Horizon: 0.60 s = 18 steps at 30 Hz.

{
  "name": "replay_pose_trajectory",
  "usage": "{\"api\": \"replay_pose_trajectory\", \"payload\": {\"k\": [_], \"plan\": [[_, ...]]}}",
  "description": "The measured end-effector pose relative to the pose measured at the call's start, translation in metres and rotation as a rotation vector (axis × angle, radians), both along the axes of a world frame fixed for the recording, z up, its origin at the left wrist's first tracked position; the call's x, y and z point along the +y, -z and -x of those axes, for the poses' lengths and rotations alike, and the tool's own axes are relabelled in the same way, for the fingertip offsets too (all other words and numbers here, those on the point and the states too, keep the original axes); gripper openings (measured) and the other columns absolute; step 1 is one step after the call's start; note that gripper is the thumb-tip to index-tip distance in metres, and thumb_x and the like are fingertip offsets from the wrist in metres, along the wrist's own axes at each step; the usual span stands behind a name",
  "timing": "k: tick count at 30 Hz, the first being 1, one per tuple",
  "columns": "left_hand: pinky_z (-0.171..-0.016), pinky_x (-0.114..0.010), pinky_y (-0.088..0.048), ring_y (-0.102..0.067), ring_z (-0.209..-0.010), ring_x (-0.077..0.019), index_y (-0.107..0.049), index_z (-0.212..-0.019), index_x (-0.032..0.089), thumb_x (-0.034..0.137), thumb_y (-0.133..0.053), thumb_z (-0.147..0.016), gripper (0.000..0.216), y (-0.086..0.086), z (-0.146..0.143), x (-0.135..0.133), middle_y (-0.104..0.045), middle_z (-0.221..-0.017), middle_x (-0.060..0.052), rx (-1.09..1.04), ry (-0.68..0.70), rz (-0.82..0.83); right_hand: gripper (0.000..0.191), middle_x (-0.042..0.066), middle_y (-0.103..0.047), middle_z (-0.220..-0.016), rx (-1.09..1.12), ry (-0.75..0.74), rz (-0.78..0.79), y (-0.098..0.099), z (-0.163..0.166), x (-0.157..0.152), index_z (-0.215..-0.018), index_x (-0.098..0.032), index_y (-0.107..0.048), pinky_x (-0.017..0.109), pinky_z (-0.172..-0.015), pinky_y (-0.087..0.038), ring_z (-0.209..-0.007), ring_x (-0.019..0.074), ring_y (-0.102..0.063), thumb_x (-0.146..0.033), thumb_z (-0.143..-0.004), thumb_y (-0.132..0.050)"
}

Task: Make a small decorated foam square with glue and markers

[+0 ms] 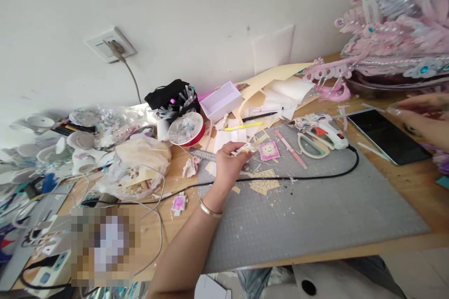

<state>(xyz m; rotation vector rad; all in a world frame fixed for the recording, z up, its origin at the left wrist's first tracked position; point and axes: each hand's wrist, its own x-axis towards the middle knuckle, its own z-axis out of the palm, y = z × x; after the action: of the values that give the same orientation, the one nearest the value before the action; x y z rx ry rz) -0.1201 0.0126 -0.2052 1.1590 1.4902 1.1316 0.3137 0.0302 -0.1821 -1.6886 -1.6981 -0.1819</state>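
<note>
My left hand (229,164) reaches over the grey cutting mat (315,210) and pinches a small pale paper piece (247,148) between thumb and fingers. A pink square card with a face (268,151) lies just right of it. Tan cut-out paper (263,183) rests under the hand. My right hand (423,119) is at the right edge, blurred, hovering over a dark tablet (387,136); its fingers are smeared. A white glue gun (328,131) and pale green scissors (310,145) lie on the mat's far side, with a black cord (315,177) running across.
A metal ruler (202,154), a yellow pen (243,126), a pink stick (291,148) and a lilac box (221,100) sit at the back. Plastic bags, cables and clutter (133,163) fill the left. A pink beaded headdress (396,32) stands at the far right.
</note>
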Motion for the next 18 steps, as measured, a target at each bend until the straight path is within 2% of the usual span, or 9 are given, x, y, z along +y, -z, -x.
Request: {"api": "replay_pose_trajectory", "payload": {"k": [1,4,7,9,13,15,16,18], "plan": [[-0.046,-0.025,-0.050,-0.058,-0.053,-0.0126,-0.076,-0.083,0.019,0.026,-0.079,-0.063,0.022,0.000,0.000,0.000,-0.064,-0.071,0.001,-0.020,0.000,0.024,0.073,0.004,-0.067,-0.051,-0.049,0.002,0.020,0.003,-0.001,0.004,-0.067,-0.022,-0.075,0.031,-0.047,-0.029,-0.039,0.0090,-0.047,-0.091,-0.062,-0.051],[-0.043,-0.026,-0.050,-0.058,-0.051,-0.0130,-0.075,-0.085,0.018,0.029,-0.080,-0.062,0.026,0.000,0.001,0.001,-0.062,-0.069,0.001,-0.054,-0.013,0.061,0.073,0.002,-0.062,-0.041,-0.123,-0.095,0.081,0.016,-0.003,0.020,-0.055,-0.021,-0.072,0.032,-0.045,-0.024,-0.032,0.0076,-0.043,-0.090,-0.063,-0.049],[-0.043,-0.025,-0.049,-0.059,-0.054,-0.0136,-0.075,-0.085,0.018,0.030,-0.081,-0.062,0.027,0.002,0.002,0.001,-0.064,-0.071,0.000,-0.046,-0.026,0.051,0.066,0.000,-0.059,-0.038,-0.135,-0.146,0.123,0.028,0.002,0.030,-0.058,-0.022,-0.076,0.032,-0.044,-0.021,-0.028,0.0084,-0.037,-0.085,-0.066,-0.057],[-0.047,-0.026,-0.050,-0.062,-0.057,-0.0145,-0.074,-0.085,0.019,0.030,-0.082,-0.063,0.026,0.004,0.003,0.001,-0.066,-0.073,0.000,-0.022,-0.031,0.026,0.055,0.000,-0.060,-0.039,-0.144,-0.190,0.138,0.032,0.012,0.030,-0.062,-0.023,-0.077,0.032,-0.043,-0.020,-0.028,0.0093,-0.036,-0.076,-0.069,-0.066],[-0.057,-0.028,-0.053,-0.066,-0.067,-0.0168,-0.074,-0.084,0.019,0.028,-0.083,-0.064,0.023,0.008,0.006,0.002,-0.068,-0.076,-0.001,0.026,-0.050,-0.039,0.032,0.002,-0.066,-0.051,-0.159,-0.281,0.041,0.028,0.050,0.014,-0.072,-0.023,-0.074,0.032,-0.045,-0.026,-0.038,0.0128,-0.047,-0.054,-0.078,-0.077],[-0.058,-0.028,-0.054,-0.067,-0.069,-0.0178,-0.074,-0.083,0.019,0.027,-0.083,-0.064,0.023,0.010,0.007,0.003,-0.069,-0.076,-0.002,0.033,-0.065,-0.060,0.030,0.006,-0.070,-0.066,-0.196,-0.182,-0.092,0.023,0.076,0.000,-0.080,-0.021,-0.070,0.031,-0.048,-0.032,-0.051,0.0165,-0.055,-0.051,-0.081,-0.076],[-0.058,-0.029,-0.054,-0.067,-0.069,-0.0181,-0.074,-0.083,0.019,0.027,-0.083,-0.064,0.023,0.011,0.008,0.004,-0.069,-0.076,-0.002,0.033,-0.071,-0.066,0.028,0.008,-0.072,-0.075,-0.229,-0.181,-0.106,0.021,0.089,-0.006,-0.081,-0.022,-0.069,0.032,-0.051,-0.034,-0.059,0.0184,-0.058,-0.049,-0.085,-0.072],[-0.058,-0.029,-0.054,-0.067,-0.068,-0.0184,-0.075,-0.083,0.018,0.027,-0.083,-0.064,0.023,0.011,0.008,0.004,-0.069,-0.076,-0.002,0.033,-0.077,-0.067,0.027,0.008,-0.070,-0.079,-0.301,-0.249,-0.085,0.018,0.111,-0.018,-0.076,-0.023,-0.066,0.032,-0.052,-0.034,-0.068,0.0205,-0.060,-0.048,-0.088,-0.068]]}}
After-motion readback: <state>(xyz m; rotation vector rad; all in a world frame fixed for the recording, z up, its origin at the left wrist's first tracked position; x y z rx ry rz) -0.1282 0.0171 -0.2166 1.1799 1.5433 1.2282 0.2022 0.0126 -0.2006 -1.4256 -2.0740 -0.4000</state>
